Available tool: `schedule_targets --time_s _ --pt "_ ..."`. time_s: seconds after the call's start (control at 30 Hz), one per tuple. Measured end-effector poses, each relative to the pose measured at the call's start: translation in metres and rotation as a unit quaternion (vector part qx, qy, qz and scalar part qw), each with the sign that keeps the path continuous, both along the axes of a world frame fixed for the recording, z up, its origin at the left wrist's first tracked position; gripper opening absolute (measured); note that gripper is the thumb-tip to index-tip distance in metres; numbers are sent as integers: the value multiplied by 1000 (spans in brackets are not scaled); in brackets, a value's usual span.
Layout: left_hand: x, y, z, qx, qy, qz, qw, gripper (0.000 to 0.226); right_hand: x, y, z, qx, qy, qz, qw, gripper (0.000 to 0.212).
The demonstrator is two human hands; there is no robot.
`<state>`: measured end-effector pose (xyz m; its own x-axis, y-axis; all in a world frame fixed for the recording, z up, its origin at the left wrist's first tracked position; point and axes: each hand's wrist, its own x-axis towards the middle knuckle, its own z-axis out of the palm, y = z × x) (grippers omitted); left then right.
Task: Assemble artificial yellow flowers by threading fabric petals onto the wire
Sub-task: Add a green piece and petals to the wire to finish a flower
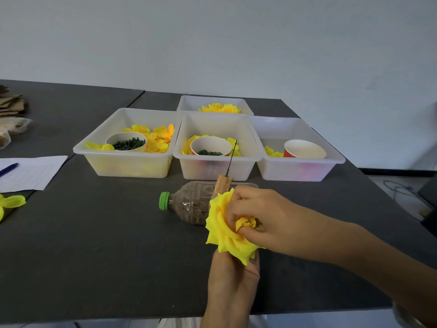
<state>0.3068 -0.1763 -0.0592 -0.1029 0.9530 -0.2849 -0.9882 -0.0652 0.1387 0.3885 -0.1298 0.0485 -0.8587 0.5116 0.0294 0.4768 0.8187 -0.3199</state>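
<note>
A layered yellow fabric flower (223, 235) is held above the near middle of the dark table. My left hand (233, 280) grips it from below, fingers curled round its base. My right hand (257, 216) comes from the right and pinches the small inner petals at its centre. A thin wire needle (231, 157) in a wooden handle (222, 183) sticks up just behind the flower, beside my right hand. What holds the handle upright is hidden by the flower.
A plastic bottle (189, 204) with a green cap lies behind the flower. Three translucent tubs (127, 162) (216, 168) (298, 170) hold loose petals and paper cups, two with green parts. A fourth tub (214, 102) holds finished flowers. Paper and pen (26, 174) lie at left.
</note>
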Motion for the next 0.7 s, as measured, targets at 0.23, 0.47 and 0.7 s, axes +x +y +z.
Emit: schedule_targets --time_s 0.23,0.47,0.7 --pt "-5 -4 10 -35 -2 21 999 18 10 -9 33 -4 92 -17 996 16" --pt "-6 -3 10 -37 -2 23 999 19 15 -12 36 12 83 -30 996 11" --pt "-2 -4 3 -16 115 60 991 37 -2 -19 1 49 34 -62 996 21"
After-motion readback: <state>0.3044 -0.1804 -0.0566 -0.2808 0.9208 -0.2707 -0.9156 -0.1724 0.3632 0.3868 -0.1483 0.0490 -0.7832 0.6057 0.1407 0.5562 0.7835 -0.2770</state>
